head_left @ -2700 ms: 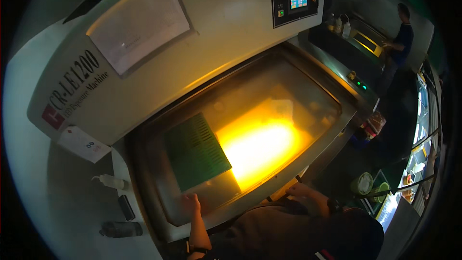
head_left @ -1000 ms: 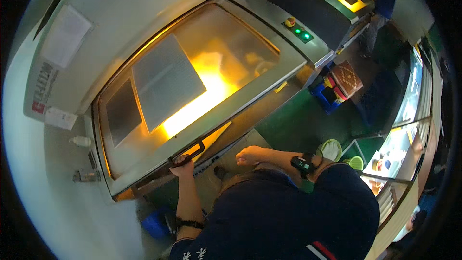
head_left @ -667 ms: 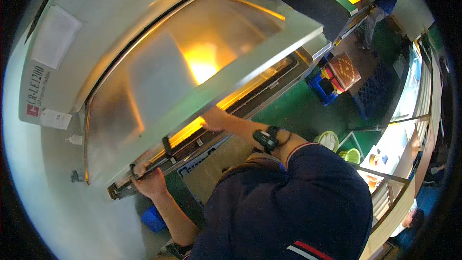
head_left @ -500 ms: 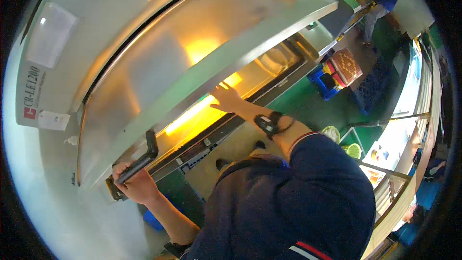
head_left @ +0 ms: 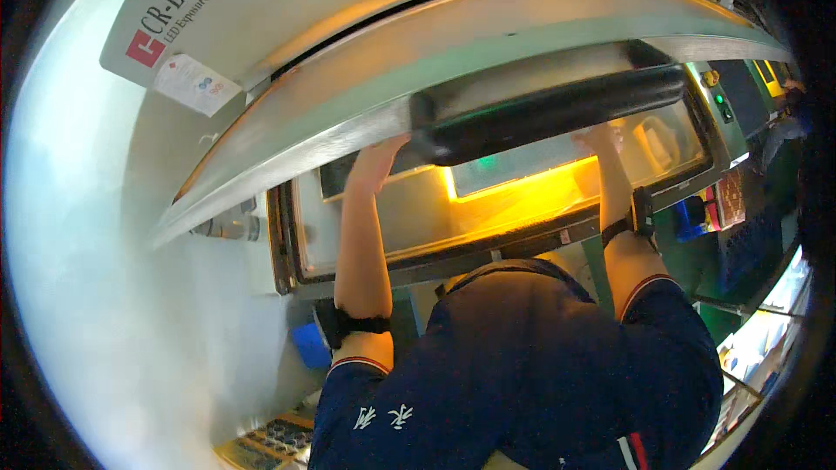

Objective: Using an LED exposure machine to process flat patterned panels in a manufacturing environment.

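Observation:
The large lid [head_left: 366, 91] of a floor-standing machine is raised, with a thick black handle [head_left: 557, 113] along its front edge. Beneath it lies a bed with a transparent sheet [head_left: 374, 226], lit yellow in part. On the bed is a flat grey-blue rectangular panel [head_left: 522, 172] with a bright yellow edge. My left hand [head_left: 373, 167] reaches under the lid just left of the handle; its fingers are mostly hidden by the lid. My right hand [head_left: 603, 137] is over the panel's right end, behind the handle, fingers blurred and partly covered.
A dark frame [head_left: 435, 254] borders the bed close to my body. To the right are a green-lit button [head_left: 719, 99] and a blue bin [head_left: 692, 216] beside a brown patterned stack [head_left: 730, 198]. Another person [head_left: 788, 122] stands at the far right.
My left hand has let go of the handle and moved in under the lid. My right hand has moved to the panel's right end. The view has turned, bringing the machine more squarely ahead.

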{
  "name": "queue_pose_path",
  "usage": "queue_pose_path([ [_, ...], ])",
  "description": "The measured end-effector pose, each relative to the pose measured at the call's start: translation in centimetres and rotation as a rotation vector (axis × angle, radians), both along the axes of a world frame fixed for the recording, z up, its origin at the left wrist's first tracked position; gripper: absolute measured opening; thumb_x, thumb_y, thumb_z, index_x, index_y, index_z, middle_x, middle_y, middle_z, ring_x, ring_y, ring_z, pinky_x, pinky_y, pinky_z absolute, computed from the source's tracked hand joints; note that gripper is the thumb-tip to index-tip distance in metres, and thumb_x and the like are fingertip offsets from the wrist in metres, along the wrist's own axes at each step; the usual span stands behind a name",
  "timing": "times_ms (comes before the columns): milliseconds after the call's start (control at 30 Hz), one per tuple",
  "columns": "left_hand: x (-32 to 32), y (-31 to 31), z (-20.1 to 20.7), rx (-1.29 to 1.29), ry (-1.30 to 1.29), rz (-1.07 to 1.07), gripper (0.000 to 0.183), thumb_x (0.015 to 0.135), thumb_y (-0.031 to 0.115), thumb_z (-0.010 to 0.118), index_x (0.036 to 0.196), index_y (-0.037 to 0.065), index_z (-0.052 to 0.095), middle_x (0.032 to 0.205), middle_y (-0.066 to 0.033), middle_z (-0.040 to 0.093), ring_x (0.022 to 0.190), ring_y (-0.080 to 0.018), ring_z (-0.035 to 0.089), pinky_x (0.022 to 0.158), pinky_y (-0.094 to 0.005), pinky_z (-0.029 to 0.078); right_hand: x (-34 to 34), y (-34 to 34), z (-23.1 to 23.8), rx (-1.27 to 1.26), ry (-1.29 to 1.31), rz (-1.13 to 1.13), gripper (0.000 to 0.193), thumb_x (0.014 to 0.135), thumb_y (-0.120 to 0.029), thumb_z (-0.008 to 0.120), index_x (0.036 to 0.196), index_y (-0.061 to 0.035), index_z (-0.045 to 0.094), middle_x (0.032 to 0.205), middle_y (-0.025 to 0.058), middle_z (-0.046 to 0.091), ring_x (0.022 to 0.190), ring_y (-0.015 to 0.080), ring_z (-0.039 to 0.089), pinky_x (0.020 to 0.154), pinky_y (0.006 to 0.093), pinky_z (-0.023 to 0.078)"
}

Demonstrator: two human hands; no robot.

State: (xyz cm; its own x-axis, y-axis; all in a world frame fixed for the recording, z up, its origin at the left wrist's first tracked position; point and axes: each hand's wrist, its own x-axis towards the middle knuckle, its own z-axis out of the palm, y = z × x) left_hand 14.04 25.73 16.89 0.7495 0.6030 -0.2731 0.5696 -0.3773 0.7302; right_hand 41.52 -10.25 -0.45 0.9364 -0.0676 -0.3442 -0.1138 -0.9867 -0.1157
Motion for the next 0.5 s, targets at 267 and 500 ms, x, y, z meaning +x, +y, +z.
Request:
queue_pose_path([
  [267,-18.0,20.8,-26.0,1.04,0.433,0.285,0.081,0.061,0.085,0.06,0.09,0.011,0.074,0.113,-0.0176,0.064,0.115,-0.0382,0.055,0.09,-0.0512,0.047,-3.9,-2.1,-1.1,0.281,0.204,0.218,0.075,0.057,-0.075,0.075,0.07,-0.0013,0.07,0.06,0.01,0.066,0.059,0.0265,0.066,0.064,0.0388,0.054],
  [500,-14.6,15.9,-14.8,0.745,-0.385,-0.043,0.036,0.082,0.031,0.07,0.093,-0.003,0.066,0.083,-0.0161,0.066,0.075,-0.0307,0.062,0.075,-0.0413,0.052,-30.0,-15.9,-4.3,0.466,0.014,-0.251,0.058,0.076,-0.052,0.072,0.105,-0.0015,0.07,0.102,0.0185,0.07,0.091,0.0308,0.066,0.082,0.0425,0.051],
])
